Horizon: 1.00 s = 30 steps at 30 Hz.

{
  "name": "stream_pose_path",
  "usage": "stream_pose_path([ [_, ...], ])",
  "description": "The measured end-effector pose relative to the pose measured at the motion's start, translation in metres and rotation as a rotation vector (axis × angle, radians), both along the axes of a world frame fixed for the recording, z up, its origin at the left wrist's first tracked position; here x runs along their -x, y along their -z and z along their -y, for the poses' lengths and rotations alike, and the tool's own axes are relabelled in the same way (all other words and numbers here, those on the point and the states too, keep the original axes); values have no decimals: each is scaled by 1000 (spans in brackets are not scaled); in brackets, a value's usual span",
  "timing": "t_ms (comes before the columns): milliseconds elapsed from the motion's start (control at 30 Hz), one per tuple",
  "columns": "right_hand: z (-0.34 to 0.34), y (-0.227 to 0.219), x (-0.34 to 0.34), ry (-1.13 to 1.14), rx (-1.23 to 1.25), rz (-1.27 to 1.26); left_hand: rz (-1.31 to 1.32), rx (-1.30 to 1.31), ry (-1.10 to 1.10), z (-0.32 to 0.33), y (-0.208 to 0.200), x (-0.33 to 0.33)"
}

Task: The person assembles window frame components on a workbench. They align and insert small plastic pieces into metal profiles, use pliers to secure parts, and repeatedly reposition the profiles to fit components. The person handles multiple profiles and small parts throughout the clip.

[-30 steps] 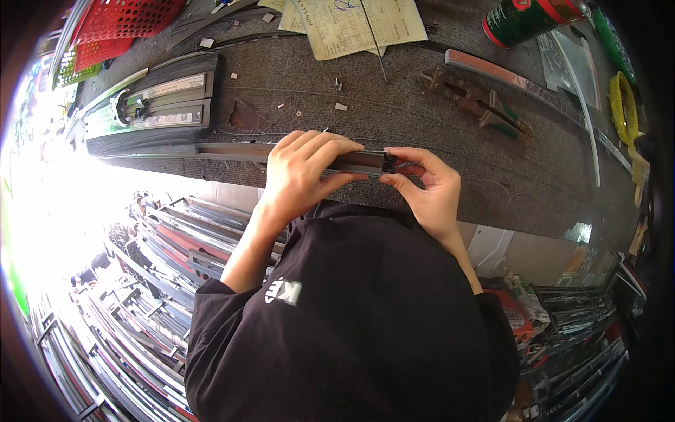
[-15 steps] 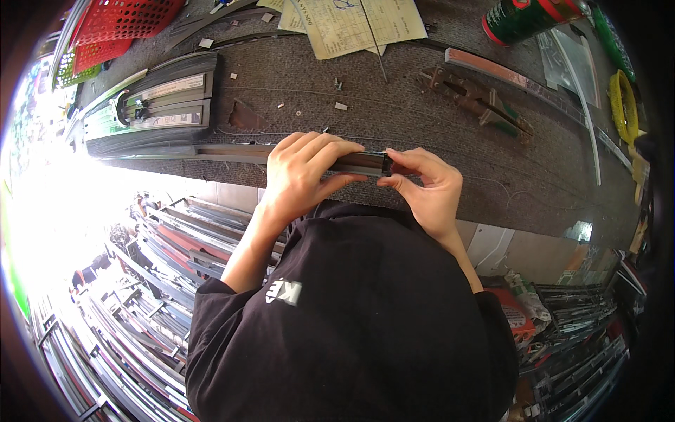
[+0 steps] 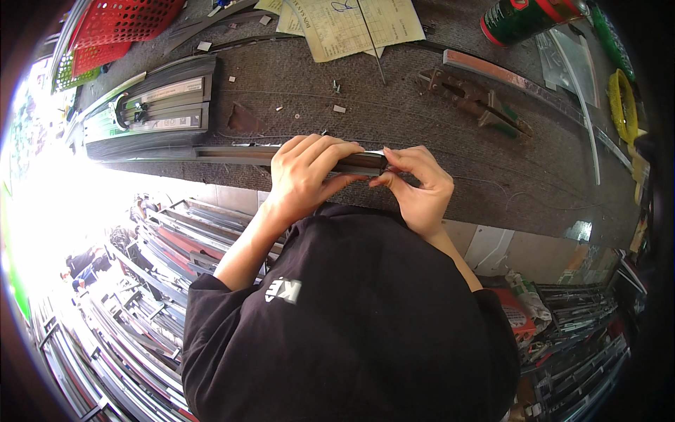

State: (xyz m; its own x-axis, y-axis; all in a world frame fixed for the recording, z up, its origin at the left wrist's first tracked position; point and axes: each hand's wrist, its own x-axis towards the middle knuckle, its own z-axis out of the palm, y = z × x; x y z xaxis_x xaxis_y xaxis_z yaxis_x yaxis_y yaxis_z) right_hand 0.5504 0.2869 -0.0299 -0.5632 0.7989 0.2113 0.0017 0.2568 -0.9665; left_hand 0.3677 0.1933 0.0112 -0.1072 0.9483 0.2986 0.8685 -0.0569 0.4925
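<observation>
Head view shows a long dark wiper blade lying left-to-right along the worktop's near edge, its right end clamped in the left hand, the right hand pinching the tip, with rusty pliers and papers beyond.

A dark, rough worktop stretches beyond the hands. Harsh daylight floods in at their left, over stacked metal strips on the floor below.
</observation>
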Motion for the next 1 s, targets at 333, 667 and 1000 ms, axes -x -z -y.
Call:
stream_pose_path([
  [333, -116, -35, -54, 336, -728, 748, -30, 45, 22, -4, -7, 4],
  [667, -139, -45, -78, -25, -183, 938, -109, 273, 237, -20, -20, 7],
  [1000, -9, -57, -97, -25, 795, -35, -40, 184, 197, -26, -19, 9],
])
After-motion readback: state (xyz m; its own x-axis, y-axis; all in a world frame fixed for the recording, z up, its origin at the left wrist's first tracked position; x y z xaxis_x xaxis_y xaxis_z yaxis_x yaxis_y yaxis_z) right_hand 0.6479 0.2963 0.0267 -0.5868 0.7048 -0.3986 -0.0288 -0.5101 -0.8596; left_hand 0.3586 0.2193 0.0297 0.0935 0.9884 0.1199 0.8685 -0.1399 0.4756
